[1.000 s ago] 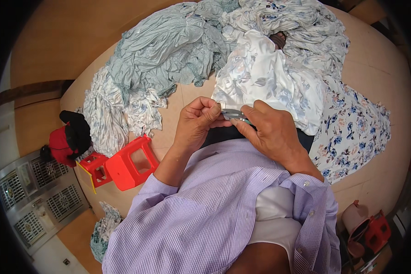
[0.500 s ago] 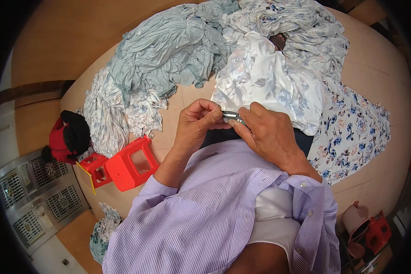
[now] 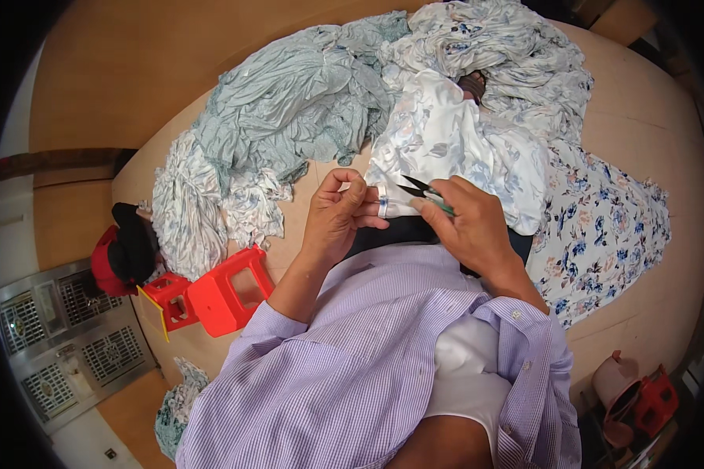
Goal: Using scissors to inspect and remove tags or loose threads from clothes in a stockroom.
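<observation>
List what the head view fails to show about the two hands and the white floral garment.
- Left hand: its fingertips curl inward, so what they pinch on the white floral garment is hidden.
- Right hand: covers the thread snips handle; only the dark blades show.
- Any thread at the garment edge: too small to see.
- Garment's lower part: hidden behind both hands and the striped shirt.

Beside the tan wooden table [image 3: 649, 133], the stool [image 3: 223, 293] is bright red. On the table, a white satin garment [image 3: 446, 148] shows faint grey-blue flowers, the crumpled heap [image 3: 305, 102] is pale grey-green, and a spread cloth [image 3: 602, 227] is white with blue blossoms. The thread snips [image 3: 424, 191] look dark, perhaps green-handled. The shirt sleeve [image 3: 352, 352] is lilac pinstripe.
</observation>
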`<state>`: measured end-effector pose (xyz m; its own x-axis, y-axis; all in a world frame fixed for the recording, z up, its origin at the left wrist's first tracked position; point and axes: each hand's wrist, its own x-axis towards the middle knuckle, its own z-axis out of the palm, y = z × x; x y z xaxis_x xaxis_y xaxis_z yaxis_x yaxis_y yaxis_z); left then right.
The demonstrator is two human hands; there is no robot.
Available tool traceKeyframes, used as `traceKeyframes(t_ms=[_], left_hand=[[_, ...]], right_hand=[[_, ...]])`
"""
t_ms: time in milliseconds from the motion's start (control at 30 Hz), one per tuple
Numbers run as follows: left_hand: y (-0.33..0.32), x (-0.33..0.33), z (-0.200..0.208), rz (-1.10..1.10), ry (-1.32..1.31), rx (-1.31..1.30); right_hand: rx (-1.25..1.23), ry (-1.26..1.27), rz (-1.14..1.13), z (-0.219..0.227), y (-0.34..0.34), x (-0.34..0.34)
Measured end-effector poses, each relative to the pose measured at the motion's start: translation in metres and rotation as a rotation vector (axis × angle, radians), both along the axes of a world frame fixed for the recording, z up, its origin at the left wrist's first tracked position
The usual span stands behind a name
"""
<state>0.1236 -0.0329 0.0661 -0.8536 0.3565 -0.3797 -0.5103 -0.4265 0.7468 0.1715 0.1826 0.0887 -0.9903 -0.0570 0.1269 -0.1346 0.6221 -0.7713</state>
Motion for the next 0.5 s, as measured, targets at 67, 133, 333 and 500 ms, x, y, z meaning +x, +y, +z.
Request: traceKeyframes(t_ms=[67, 133, 333, 500], left_hand=[[0.003, -0.001, 0.003, -0.003, -0.009, 0.018], [0.008, 0.002, 0.006, 0.040, -0.034, -0.051], [0.021, 0.007, 0.011, -0.245, 0.120, -0.279], [0.005, -0.010, 0.034, -0.242, 0.169, -0.366]], right_hand=[[-0.073, -0.019, -0.048, -0.010, 0.011, 0.006], [0.059, -0.010, -0.078, -0.022, 0.024, 0.015], [0.308, -0.094, -0.206, -0.060, 0.062, 0.049], [0.303, -0.109, -0.293, -0.074, 0.082, 0.062]])
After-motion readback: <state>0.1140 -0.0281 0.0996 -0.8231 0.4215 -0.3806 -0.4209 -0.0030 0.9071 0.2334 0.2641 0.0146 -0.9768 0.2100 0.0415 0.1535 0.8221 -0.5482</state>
